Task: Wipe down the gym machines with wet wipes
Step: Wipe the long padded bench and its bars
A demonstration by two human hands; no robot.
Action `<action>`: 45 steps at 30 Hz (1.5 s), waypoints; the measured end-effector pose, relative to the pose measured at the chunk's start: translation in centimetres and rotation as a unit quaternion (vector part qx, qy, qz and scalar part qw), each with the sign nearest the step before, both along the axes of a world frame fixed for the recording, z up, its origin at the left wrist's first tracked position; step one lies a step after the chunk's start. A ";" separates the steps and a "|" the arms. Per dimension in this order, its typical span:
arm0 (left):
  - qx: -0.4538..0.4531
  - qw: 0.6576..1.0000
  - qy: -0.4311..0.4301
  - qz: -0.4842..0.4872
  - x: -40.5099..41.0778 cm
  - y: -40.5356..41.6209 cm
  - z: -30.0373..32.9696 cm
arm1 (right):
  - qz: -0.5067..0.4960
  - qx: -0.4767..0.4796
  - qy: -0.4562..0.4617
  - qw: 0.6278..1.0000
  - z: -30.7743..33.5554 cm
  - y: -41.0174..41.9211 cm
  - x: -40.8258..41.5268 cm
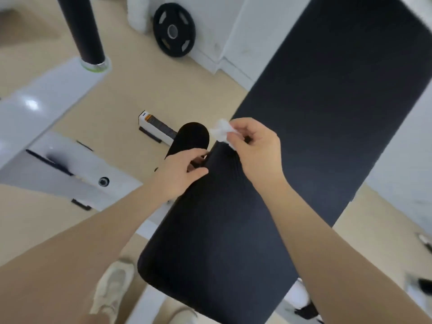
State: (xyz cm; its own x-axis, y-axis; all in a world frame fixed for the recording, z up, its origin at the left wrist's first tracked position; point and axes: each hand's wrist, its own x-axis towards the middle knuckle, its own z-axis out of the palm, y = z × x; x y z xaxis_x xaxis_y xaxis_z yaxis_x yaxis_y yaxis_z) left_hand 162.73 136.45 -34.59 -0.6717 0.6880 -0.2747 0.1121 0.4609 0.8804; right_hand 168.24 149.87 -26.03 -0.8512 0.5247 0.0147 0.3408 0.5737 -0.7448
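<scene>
Your left hand (pixel 181 173) sits at the left edge of the black seat pad (pixel 210 230), near its far end. Its fingers are curled around that edge, with the thumb lying on top, so it seems to be holding the pad steady. Keep it there, so the pad does not wobble while you rub.

Just past that hand is a small black oval pad (pixel 190 139). It may need a wipe too, so do not forget it.

Your right hand (pixel 254 150) is up above the gap where the seat meets the long black back pad (pixel 339 97). It pinches a white wet wipe (pixel 222 132) between the thumb and fingers. The wipe is all scrunched up and is not touching the pad yet, as far as you can see.

Open the wipe out flat first. A flat wipe cleans more at once than a little ball. Then press it down with your whole hand and rub in long, slow lines, from one end to the other. Go into the gap between the pads, because dirt likes to hide there. Do the edges too.
</scene>
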 end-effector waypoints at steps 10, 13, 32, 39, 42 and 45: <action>-0.024 0.983 -0.171 0.068 -0.7 0.3 0.4 | 0.446 0.383 -0.297 0.752 1.1 1.5 -6.1; -0.021 0.983 -0.166 0.077 -0.5 0.2 0.5 | 0.501 0.380 -0.327 0.705 1.3 1.2 -5.4; -0.086 0.975 -0.181 0.092 0.1 0.8 1.2 | 0.596 0.482 -0.243 0.594 0.6 4.8 -6.3; -0.112 0.948 -0.222 0.200 1.6 2.5 3.2 | 0.522 0.562 -0.271 0.582 4.3 10.5 -10.8; -0.130 0.939 -0.206 0.244 2.1 3.8 4.5 | 0.470 0.566 -0.248 0.630 5.3 11.3 -10.7; -0.145 0.937 -0.196 0.249 2.1 4.4 5.4 | 0.484 0.514 -0.247 0.664 4.3 9.6 -8.7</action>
